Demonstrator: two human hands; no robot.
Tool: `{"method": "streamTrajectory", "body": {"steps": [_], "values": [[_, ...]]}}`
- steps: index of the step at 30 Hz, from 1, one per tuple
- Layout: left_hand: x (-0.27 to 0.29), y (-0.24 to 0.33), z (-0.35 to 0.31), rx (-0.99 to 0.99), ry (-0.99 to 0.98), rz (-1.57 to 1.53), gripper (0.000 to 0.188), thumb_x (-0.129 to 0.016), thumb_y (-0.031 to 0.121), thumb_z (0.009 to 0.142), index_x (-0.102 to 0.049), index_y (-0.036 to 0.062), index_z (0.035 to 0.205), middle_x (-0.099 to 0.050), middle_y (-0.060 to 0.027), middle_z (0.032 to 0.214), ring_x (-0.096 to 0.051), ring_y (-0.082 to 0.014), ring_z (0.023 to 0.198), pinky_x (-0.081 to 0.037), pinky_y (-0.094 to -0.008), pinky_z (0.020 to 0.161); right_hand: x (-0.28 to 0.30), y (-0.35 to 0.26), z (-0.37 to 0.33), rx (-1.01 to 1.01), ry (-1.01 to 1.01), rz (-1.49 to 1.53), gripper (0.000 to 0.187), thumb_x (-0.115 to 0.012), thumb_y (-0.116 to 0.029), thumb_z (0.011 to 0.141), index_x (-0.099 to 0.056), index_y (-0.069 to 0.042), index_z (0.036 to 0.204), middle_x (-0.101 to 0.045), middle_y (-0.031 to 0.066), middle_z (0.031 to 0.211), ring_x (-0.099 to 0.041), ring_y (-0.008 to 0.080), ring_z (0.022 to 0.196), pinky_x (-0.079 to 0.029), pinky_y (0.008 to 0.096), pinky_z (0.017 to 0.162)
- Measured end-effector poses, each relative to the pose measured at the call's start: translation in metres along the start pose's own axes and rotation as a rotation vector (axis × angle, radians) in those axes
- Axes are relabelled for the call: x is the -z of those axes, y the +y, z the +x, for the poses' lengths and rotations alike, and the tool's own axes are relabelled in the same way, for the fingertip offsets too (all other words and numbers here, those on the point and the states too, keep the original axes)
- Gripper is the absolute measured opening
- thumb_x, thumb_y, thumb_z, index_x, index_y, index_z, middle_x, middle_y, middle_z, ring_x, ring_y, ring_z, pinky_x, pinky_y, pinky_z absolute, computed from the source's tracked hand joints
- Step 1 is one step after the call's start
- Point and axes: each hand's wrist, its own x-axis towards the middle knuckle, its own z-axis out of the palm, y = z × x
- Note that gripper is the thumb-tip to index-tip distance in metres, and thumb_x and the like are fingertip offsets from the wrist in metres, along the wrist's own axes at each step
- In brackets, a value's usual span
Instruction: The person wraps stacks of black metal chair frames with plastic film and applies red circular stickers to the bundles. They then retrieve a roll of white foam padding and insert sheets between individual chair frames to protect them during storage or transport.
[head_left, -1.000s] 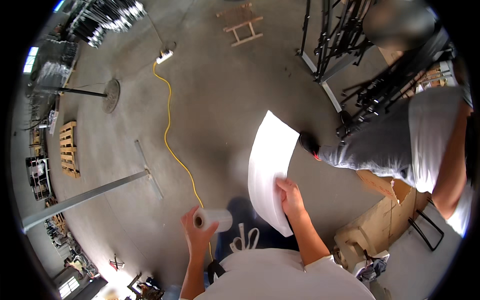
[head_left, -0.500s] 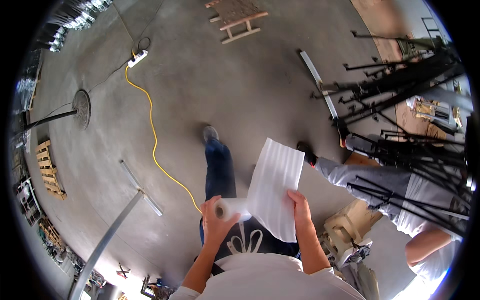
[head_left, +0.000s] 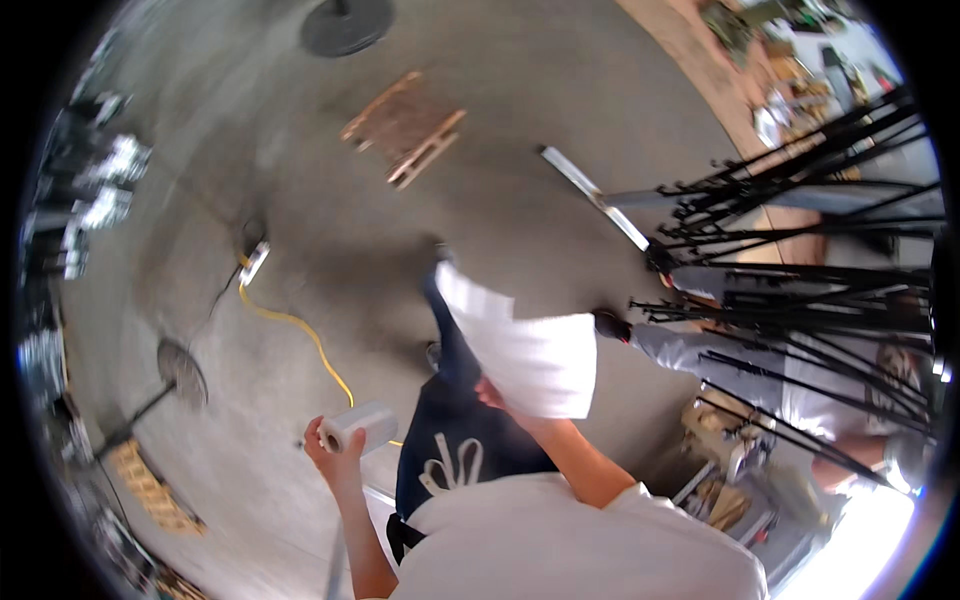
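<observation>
My left hand (head_left: pixel 340 460) grips a roll of clear plastic film (head_left: pixel 374 424), its hollow core end facing left. The roll is held out to the left, away from my body. From the right, my right forearm reaches across to the middle. My right hand (head_left: pixel 503 402) is closed on the near edge of a white foam sheet (head_left: pixel 540 365), its fingers partly smeared by motion. The sheet is bent and spread in front of my legs, covering part of them. A gap separates the roll from the sheet.
On the right, black rods (head_left: pixel 820 300) hang in a dense bunch, with another person in grey trousers (head_left: pixel 680 345) behind them. A metal stand foot (head_left: pixel 597 196), a low wooden bench (head_left: pixel 405 125), a power strip (head_left: pixel 255 263) with yellow cable (head_left: pixel 315 335) and a round base (head_left: pixel 182 373) are on the floor.
My hands have moved apart from each other: the roll has gone left, and the foam sheet has swung and bent. The view has turned, so the floor objects have shifted.
</observation>
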Motion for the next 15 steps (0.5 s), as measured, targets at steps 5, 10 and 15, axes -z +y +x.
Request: {"method": "streamTrajectory", "body": {"steps": [5,10,15], "values": [[-0.055,0.091,0.061,-0.152,-0.201,-0.180,0.067,-0.073,0.015,0.060,-0.041,0.0074,0.117,-0.038,-0.0122,0.113,-0.043,-0.0267,0.105,-0.040,-0.0363,0.088,-0.043,-0.059,0.026,0.066,-0.015,-0.064,0.020,-0.056,-0.016,0.081,-0.059,0.000,0.092,-0.062,0.0129,0.080,-0.061,0.0187,0.065,-0.050,0.0252,0.058],[-0.083,0.202,0.076,-0.233,-0.494,-0.156,0.067,-0.072,0.013,0.062,-0.038,0.0026,0.119,-0.039,-0.0124,0.113,-0.042,-0.0254,0.105,-0.036,-0.0341,0.091,-0.085,-0.106,0.029,0.162,-0.030,-0.006,0.020,-0.058,-0.016,0.080,-0.060,0.000,0.092,-0.062,0.0120,0.081,-0.060,0.0179,0.067,-0.049,0.0249,0.059],[-0.095,0.269,0.128,-0.299,-0.668,-0.083,0.064,-0.072,0.010,0.062,-0.040,0.0025,0.117,-0.042,-0.0106,0.107,-0.045,-0.0222,0.099,-0.041,-0.0319,0.083,-0.142,-0.148,0.045,0.278,-0.055,0.054,0.020,-0.059,-0.016,0.079,-0.060,-0.001,0.092,-0.062,0.0110,0.082,-0.060,0.0171,0.068,-0.049,0.0246,0.060]]}}
